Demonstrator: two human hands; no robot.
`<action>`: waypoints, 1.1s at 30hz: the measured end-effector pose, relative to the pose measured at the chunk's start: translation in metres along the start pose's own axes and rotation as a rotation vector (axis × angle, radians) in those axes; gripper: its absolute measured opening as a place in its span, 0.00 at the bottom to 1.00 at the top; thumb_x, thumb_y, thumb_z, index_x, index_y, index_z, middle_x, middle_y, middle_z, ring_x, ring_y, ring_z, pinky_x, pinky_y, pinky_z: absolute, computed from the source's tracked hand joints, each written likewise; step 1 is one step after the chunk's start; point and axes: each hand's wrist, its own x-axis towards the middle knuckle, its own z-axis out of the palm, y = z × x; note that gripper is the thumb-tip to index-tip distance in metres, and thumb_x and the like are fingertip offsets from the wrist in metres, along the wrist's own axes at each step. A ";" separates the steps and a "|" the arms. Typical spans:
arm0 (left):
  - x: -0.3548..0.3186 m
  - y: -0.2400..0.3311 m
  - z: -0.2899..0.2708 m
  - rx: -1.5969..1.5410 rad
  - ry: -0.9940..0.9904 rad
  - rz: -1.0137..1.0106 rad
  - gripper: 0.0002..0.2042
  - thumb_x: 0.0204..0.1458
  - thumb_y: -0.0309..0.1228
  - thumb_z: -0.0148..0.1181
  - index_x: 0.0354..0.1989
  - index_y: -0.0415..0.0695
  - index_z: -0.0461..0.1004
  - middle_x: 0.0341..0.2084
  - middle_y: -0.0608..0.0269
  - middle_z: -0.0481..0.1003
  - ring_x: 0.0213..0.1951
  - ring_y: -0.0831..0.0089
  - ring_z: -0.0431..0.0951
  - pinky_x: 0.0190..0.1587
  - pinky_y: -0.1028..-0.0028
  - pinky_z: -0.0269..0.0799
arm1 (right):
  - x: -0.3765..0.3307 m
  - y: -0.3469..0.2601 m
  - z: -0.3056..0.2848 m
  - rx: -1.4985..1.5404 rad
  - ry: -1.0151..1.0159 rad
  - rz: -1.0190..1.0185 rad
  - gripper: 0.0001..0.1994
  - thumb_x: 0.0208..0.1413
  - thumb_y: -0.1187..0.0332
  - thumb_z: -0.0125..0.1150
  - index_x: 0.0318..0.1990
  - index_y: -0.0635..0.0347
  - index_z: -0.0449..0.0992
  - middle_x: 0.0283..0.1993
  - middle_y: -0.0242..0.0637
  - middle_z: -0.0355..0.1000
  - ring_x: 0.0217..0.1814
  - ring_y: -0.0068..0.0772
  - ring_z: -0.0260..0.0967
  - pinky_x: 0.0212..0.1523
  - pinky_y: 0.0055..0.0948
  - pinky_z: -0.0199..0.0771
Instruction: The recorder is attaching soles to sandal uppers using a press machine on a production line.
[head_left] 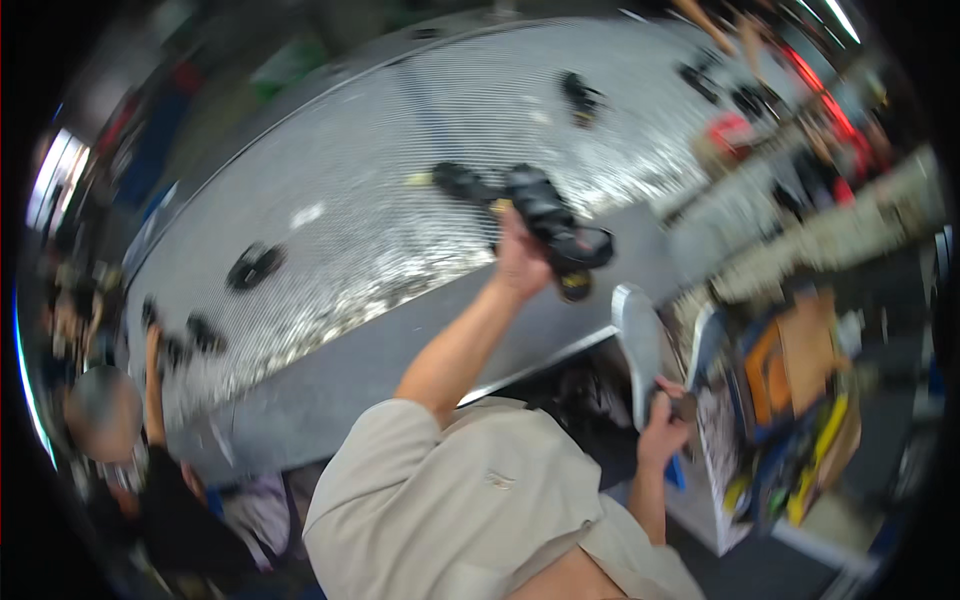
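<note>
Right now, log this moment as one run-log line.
left hand: gripping black shoe above conveyor belt | right hand: holding grey insole upright | other shoes: scattered on belt

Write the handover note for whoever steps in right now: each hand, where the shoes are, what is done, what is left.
Left hand: raised over the conveyor edge, gripping a black shoe.
Right hand: low beside the belt, holding a pale grey insole-shaped piece upright.
Silver mesh conveyor: more black shoes lie spread on it, one near the left edge, one far up.
Done: one shoe lifted off the belt.
Left: the grey piece is still outside the shoe; other shoes untouched. The picture is blurred, so finer detail is unclear.
</note>
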 end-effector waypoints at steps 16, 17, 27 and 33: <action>-0.019 -0.159 0.080 0.083 -0.009 -0.517 0.45 0.66 0.73 0.29 0.66 0.41 0.69 0.52 0.44 0.79 0.51 0.49 0.83 0.56 0.45 0.81 | 0.068 -0.032 0.053 -0.047 0.241 -0.311 0.11 0.60 0.73 0.67 0.45 0.65 0.72 0.48 0.43 0.72 0.54 0.43 0.69 0.58 0.40 0.70; -0.021 -0.157 0.082 0.083 -0.007 -0.517 0.45 0.66 0.73 0.29 0.66 0.41 0.69 0.52 0.44 0.79 0.51 0.49 0.83 0.56 0.45 0.81 | 0.067 -0.035 0.052 -0.114 0.224 -0.319 0.11 0.60 0.73 0.67 0.45 0.65 0.72 0.49 0.43 0.71 0.54 0.44 0.69 0.58 0.41 0.70; -0.103 -0.138 0.066 0.087 0.186 -0.350 0.41 0.65 0.73 0.40 0.66 0.47 0.70 0.55 0.55 0.79 0.55 0.56 0.80 0.63 0.51 0.75 | -0.021 -0.055 0.047 -0.590 0.131 -0.187 0.35 0.40 0.58 0.86 0.52 0.65 0.73 0.56 0.49 0.70 0.61 0.54 0.68 0.63 0.49 0.68; -0.263 -0.238 0.046 -0.198 0.126 -0.669 0.37 0.66 0.71 0.43 0.63 0.52 0.74 0.57 0.63 0.79 0.59 0.64 0.75 0.63 0.58 0.71 | -0.206 -0.050 -0.031 -0.404 0.358 0.187 0.38 0.53 0.69 0.81 0.69 0.71 0.65 0.66 0.52 0.70 0.68 0.48 0.69 0.71 0.43 0.68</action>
